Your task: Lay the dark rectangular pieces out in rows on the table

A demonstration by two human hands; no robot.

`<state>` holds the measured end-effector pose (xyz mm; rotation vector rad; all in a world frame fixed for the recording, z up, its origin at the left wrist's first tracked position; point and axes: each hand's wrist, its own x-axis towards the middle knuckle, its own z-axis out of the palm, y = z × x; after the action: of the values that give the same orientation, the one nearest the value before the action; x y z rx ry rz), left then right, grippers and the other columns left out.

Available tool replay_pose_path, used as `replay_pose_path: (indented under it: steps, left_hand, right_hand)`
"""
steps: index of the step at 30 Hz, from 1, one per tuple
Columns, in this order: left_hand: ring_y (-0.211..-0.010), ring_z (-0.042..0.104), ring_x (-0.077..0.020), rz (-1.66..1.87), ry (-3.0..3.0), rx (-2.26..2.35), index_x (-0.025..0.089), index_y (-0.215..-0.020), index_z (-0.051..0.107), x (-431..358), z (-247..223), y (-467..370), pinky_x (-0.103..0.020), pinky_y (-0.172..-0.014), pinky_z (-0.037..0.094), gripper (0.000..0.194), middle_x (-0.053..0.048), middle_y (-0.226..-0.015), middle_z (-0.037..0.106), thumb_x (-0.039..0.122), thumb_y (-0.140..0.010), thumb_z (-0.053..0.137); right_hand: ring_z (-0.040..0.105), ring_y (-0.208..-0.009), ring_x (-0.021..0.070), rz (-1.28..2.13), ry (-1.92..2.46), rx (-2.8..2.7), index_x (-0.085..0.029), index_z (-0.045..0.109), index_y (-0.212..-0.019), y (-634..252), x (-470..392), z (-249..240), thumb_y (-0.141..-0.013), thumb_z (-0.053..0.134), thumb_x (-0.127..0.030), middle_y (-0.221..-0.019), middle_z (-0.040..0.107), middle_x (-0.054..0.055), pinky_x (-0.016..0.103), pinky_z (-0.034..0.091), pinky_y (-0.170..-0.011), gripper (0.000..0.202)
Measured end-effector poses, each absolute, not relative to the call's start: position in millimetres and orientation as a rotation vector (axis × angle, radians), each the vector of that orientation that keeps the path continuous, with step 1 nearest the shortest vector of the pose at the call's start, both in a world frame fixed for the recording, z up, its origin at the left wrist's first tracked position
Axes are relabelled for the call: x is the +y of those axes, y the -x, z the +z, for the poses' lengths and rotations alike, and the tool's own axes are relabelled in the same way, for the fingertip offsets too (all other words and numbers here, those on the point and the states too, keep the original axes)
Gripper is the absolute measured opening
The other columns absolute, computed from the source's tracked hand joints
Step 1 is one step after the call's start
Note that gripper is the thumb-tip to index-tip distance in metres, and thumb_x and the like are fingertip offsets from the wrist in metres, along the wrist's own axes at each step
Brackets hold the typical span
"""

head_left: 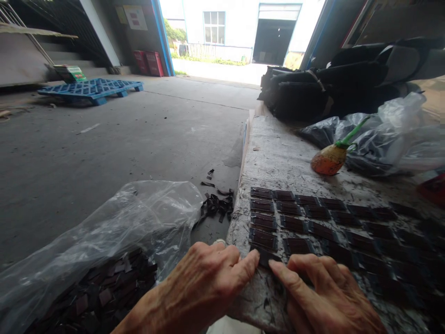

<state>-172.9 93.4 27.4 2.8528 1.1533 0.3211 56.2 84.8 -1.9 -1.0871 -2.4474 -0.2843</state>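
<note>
On a whitish worktable (269, 134): one dark strip (265, 257), touched from either side by left hand (215, 276) and right hand (327, 290); pinched or merely pressed, cannot tell. Nearby: clear plastic bag (167, 204) of dark pieces (105, 297); rows of dark patches (293, 224). Beyond: orange-yellow bulb (326, 160), green-stemmed; blue plastic pallet (93, 89).

A small, flat, black rectangular strip (265, 258) lies slightly slanted at the near end of the leftmost column of dark brown, flat rectangular pieces (263, 238). These pieces have shiny ends and are lying flat in rather regular rows.
</note>
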Motion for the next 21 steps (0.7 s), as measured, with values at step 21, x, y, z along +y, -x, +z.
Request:
replay_pose_path:
  steps: [21]
  left_hand:
    - [-0.05,0.044,-0.0142,0.384,-2.872,1.091,0.021,-0.111,0.046,101,17,183,-0.03,-0.045,0.02,0.026,0.004,-0.064,0.047,0.012,-0.087,0.042]
  right_hand:
    - [0.057,-0.08,0.0192,-0.429,1.062,-2.465,-0.022,0.059,-0.116,-57,78,2,-0.086,0.044,-0.015,-0.087,0.062,0.006,0.033,0.039,-0.072,0.034]
